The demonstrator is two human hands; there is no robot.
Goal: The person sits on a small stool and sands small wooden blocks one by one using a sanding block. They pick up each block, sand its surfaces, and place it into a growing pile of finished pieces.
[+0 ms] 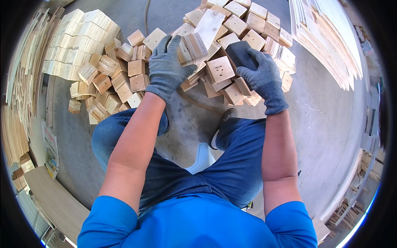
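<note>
Both my hands wear grey knit gloves. My left hand (167,66) grips the left side of a layered plywood block (192,48), its thumb at the near edge and its fingers along the far side. My right hand (264,74) is closed on the right end of a dark, rectangular block (241,54); its exact kind does not show. Just below and between the hands sits a pale wooden block (220,69) with small dark marks on its face. A smooth, flat wooden piece (209,28) lies beyond the left hand's block.
Loose wooden blocks (109,87) are heaped on the concrete floor (331,120). Neat block stacks (80,43) stand at the far left. Thin wood sheets (326,41) lie at right, with more strips (25,82) at left. A light-blue stool (202,159) is beneath me; a hose (198,103) crosses the floor.
</note>
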